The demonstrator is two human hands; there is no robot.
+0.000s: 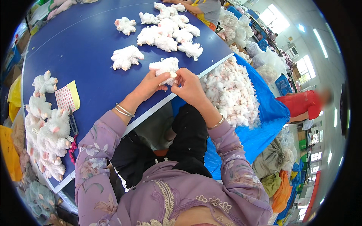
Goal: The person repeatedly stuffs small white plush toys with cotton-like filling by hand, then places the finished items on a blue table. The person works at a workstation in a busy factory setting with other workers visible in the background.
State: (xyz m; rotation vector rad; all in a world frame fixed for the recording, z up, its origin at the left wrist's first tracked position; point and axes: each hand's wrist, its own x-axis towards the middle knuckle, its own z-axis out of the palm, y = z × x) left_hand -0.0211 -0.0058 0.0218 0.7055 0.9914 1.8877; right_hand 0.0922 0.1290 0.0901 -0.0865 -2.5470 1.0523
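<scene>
A blue desk (pixel 86 41) spreads before the person; right of it, a blue sheet (pixel 269 103) holds a heap of white plush pieces (pixel 232 90). White toys lie in a left pile (pixel 52 130) and a far cluster (pixel 164 34). Near the desk's front edge, the left hand (pixel 150 84) grasps a white plush toy (pixel 165 65); the right hand (pixel 188 87) pinches at its side. A yellow-edged paper (pixel 68 96) lies left, touching dark snips (pixel 72 122).

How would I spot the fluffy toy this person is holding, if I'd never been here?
Find the big blue table and look along its near side. There, the left hand and right hand hold a fluffy white toy. Similar white neighbours lie loose on the table; only this one is held.
</scene>
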